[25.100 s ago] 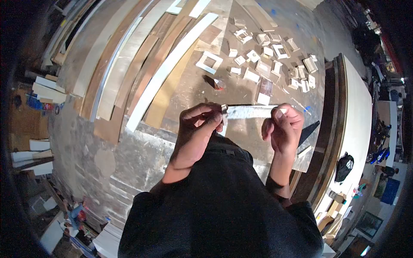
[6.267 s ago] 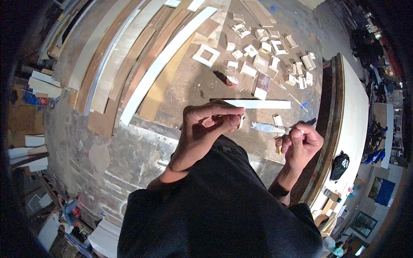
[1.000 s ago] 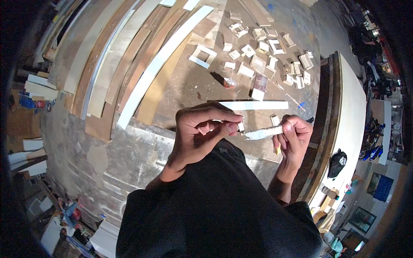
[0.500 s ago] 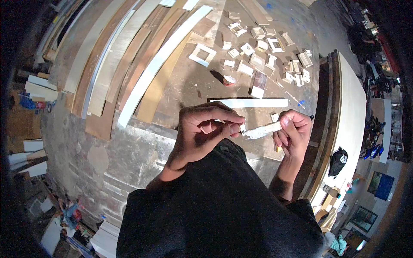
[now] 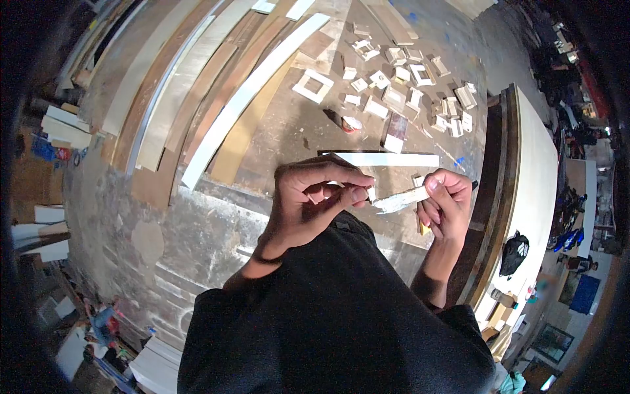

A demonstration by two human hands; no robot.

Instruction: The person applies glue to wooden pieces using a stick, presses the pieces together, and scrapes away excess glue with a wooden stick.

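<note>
My left hand [image 5: 318, 197] pinches a small pale piece [image 5: 371, 193] between thumb and fingertips. Closed round one end of a flat pale stick [image 5: 401, 199] is my right hand [image 5: 446, 203]; white paste coats the stick's other end, which points at the small piece. Whether stick and piece touch is unclear. Something yellow shows below my right fingers. Beyond my hands lies a long white strip [image 5: 387, 159]. A small red and white tub [image 5: 351, 124] stands farther off, beside a brown and white block [image 5: 394, 133].
Long boards [image 5: 216, 98] lie across the left of the worktable. Several small wooden pieces [image 5: 394, 98] and a square frame [image 5: 312, 87] are spread beyond the tub. A pale raised panel [image 5: 535, 171] holding a black bag [image 5: 514, 255] runs along the right.
Since the earliest frame the long white strip has come to lie on the table beyond my hands. Over the last second the paste-coated stick has tilted slightly, while my left hand has hardly moved.
</note>
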